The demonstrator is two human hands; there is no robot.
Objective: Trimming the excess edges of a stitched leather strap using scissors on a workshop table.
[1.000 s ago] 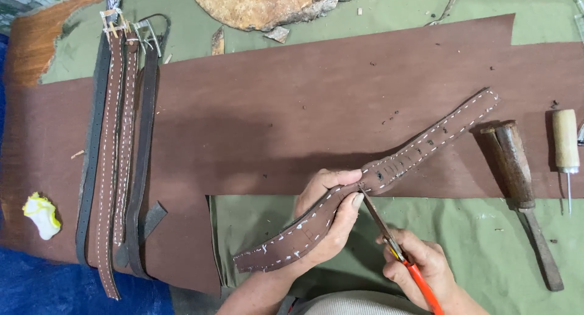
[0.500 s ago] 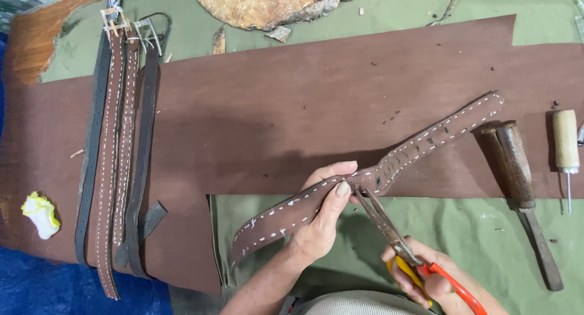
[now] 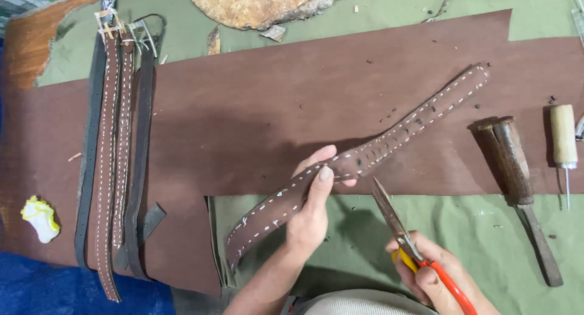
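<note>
Diagonally: belt strap (image 3: 365, 160) runs lower-left to upper-right.

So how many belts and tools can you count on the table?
Stitched belt in the left hand: 1
Belts lying at the left: 4
Scissors in the right hand: 1
Wooden-handled chisel: 1
Awl with pale handle: 1
Total: 8

strap (image 3: 365, 160): over leather sheet (image 3: 255, 108), centre
belts (image 3: 115, 157): left on sheet
mallet (image 3: 517, 181), awl (image 3: 564, 145): right of strap
</note>
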